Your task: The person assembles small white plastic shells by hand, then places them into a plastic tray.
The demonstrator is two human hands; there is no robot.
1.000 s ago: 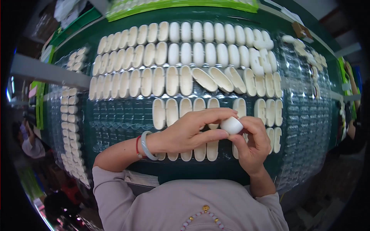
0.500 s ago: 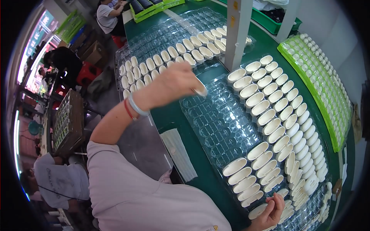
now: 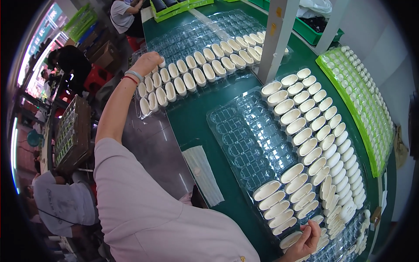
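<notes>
My left hand point(image 3: 147, 61) reaches far out to the left tray's far corner, fingers curled on a white oval shell at the end of a row of white oval shells point(image 3: 198, 70). That clear blister tray point(image 3: 183, 37) lies on the green table. My right hand point(image 3: 306, 240) rests at the lower edge on the near end of a second clear blister tray point(image 3: 244, 135). Its fingers are curled over white shells point(image 3: 305, 144) standing in rows there. Whether the right hand holds one is hidden.
A white post point(image 3: 279, 35) rises between the two trays. A green tray of small white caps point(image 3: 362, 105) lies at the right. A flat white packet point(image 3: 203, 174) sits on the green table point(image 3: 196, 122). Other people sit at the left and top.
My view has swung left over the table. The left hand has moved from the middle tray out to the left tray's far corner. The right hand stays low on the near tray.
</notes>
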